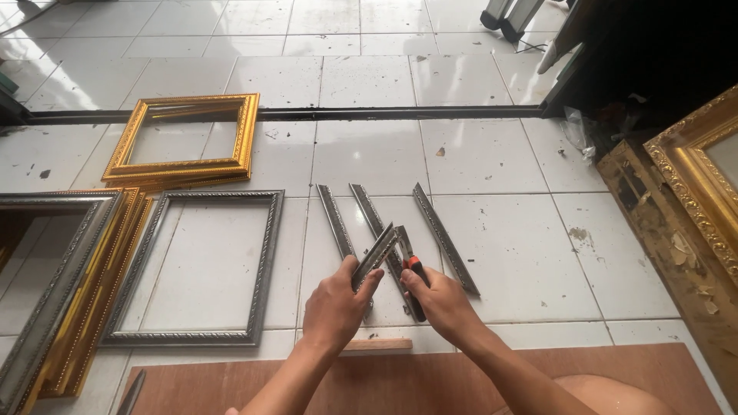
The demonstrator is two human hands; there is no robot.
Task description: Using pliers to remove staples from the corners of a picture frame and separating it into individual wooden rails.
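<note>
My left hand (336, 307) grips a short silver frame moulding piece (376, 253) and holds it tilted up over the white tile floor. My right hand (440, 302) holds a cutter with an orange and black handle (413, 265), its tip against that piece. Three more silver moulding strips (446, 238) lie on the tiles just beyond my hands, side by side and slanted.
An assembled silver frame (192, 265) lies left of my hands. A stack of gold frames (184, 138) sits farther back, with more frames (61, 284) at the far left. A brown board (430, 380) and a small wood block (377, 346) lie under my arms. An ornate gold frame (696, 177) stands at the right.
</note>
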